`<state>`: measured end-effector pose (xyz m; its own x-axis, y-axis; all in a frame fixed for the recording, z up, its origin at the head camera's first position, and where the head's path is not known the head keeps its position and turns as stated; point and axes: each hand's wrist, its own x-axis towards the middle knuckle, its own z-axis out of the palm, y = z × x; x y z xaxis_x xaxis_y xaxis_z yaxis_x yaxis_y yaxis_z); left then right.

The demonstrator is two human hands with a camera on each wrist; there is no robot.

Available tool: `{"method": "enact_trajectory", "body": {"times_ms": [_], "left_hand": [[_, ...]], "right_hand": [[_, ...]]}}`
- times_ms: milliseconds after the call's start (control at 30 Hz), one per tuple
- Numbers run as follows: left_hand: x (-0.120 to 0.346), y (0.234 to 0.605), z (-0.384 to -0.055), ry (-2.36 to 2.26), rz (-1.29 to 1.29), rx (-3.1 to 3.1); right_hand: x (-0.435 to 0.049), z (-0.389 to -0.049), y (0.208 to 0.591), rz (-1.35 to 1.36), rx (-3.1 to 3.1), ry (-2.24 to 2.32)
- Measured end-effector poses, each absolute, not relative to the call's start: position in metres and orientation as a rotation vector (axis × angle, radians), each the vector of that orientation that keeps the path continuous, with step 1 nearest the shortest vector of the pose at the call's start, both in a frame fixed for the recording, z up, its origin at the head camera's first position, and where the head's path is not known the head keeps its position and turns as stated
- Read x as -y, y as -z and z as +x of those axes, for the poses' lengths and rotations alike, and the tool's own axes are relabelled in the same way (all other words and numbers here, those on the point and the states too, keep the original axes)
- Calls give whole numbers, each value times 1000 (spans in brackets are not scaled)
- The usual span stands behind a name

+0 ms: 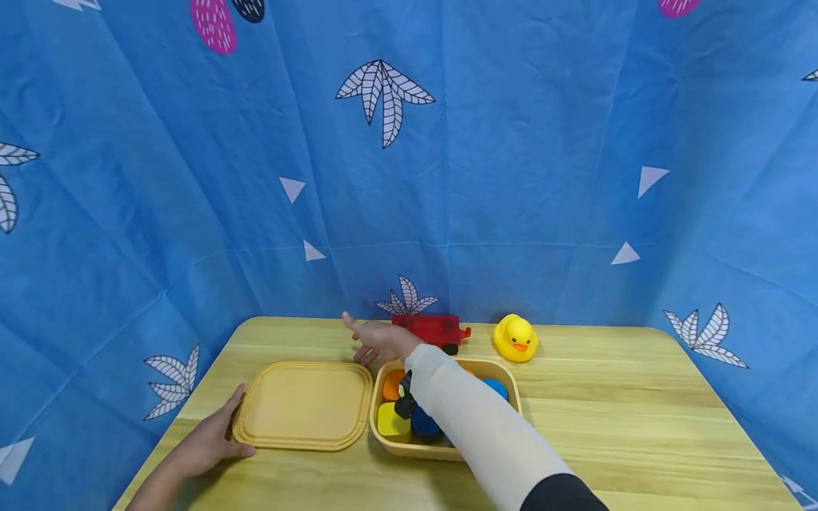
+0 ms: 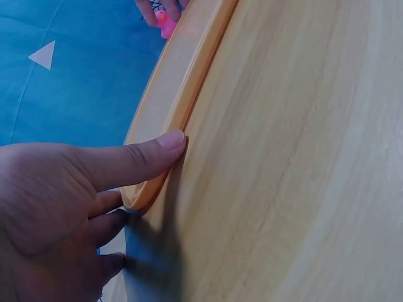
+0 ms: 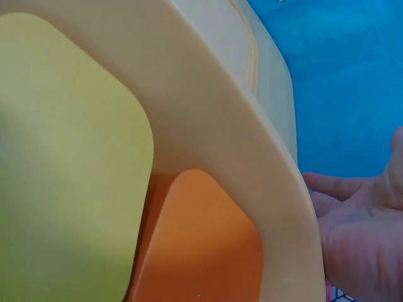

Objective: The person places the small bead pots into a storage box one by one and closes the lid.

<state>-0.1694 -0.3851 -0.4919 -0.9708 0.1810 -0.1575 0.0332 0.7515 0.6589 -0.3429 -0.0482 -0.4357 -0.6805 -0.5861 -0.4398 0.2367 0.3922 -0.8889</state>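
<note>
A flat pale-yellow lid (image 1: pixel 303 406) lies on the table. At its left end is my left hand (image 1: pixel 207 434), the straight thumb (image 2: pixel 151 157) touching the rim near the front corner, the index finger along the left side. My right arm reaches over a pale-yellow box (image 1: pixel 516 369), and the right hand (image 1: pixel 378 342) is behind the box's back-left corner with thumb spread from the fingers. A small pink duck (image 2: pixel 165 24) shows between that hand's thumb and fingers in the left wrist view; the hand hides it in the head view.
Inside the box are a yellow block (image 1: pixel 393 421), an orange block (image 1: pixel 393 385) and blue pieces (image 1: pixel 495 387), partly hidden by the sleeve. A red toy cart (image 1: pixel 433 329) and a yellow duck (image 1: pixel 515 338) stand along the table's back edge, before a blue curtain (image 1: pixel 511 156).
</note>
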Motion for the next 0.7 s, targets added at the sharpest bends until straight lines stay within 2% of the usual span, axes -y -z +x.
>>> {"method": "enact_trajectory", "body": {"times_ms": [700], "left_hand": [[394,487,-165,-1020,112,-2828]], "right_hand": [[47,-352,434,-156,-1709,1604]]}}
